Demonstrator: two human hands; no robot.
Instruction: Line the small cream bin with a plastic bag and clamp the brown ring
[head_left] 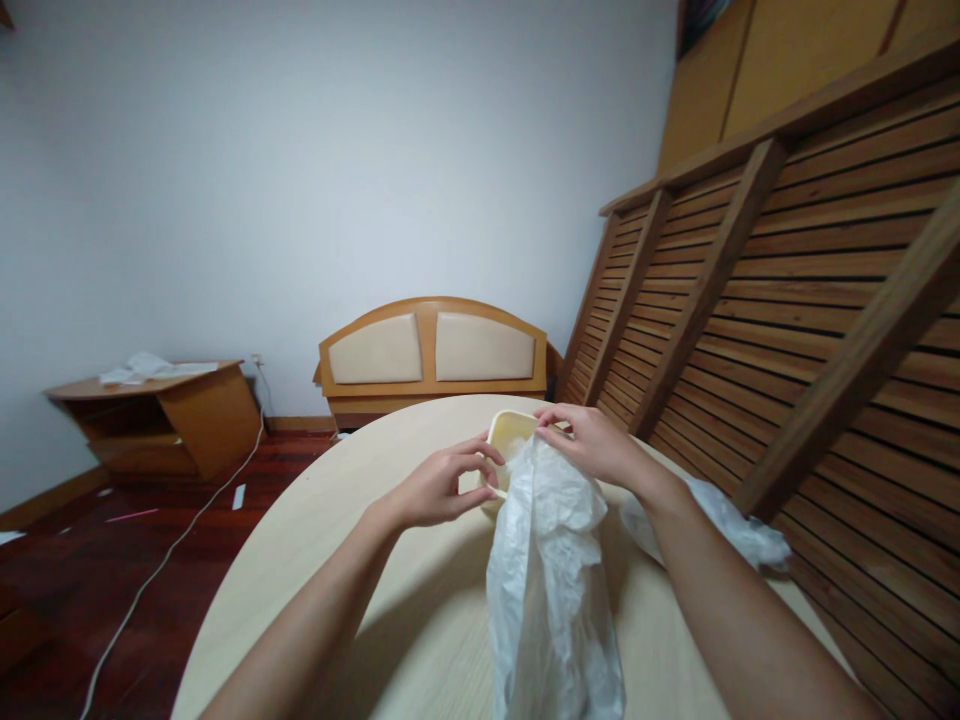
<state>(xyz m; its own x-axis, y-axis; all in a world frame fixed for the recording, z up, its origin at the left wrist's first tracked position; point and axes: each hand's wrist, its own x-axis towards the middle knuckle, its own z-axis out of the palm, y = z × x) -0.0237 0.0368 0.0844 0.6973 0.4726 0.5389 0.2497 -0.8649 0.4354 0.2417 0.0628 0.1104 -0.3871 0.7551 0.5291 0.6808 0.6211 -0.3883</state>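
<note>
Cream plastic tub (510,432), small and with rounded corners, is seen in the head view on the far part of a round pale wooden desk (337,560), within reach of both arms. A thin white plastic bag (551,580) is draped from its near rim and falls crumpled toward the viewer, so part of the tub is covered.

The left hand (439,490) is placed at the near left rim. Its grip is almost closed, with thumb and forefinger pinched on the tub edge and the other fingers curled. The right hand (592,440) is laid over the right rim. Its grip is closed in a fine pinch on the upper edge of the bag, just where the film meets the tub.

A second crumpled white plastic bag (739,530) lies on the desk beneath the right forearm. Behind the desk a wooden headboard with two beige padded panels (435,350) is leaned on the white wall. A slatted wooden bed frame (787,330) is stood at the right, and a low wooden corner shelf (172,410) at the left.

For this handling, it is judged that the tub should be kept steady by the left pinch while the film is worked only by the right one. Such thin film may slip or tear if it is pulled sharply, so a small, even pull along the rim is advised.
</note>
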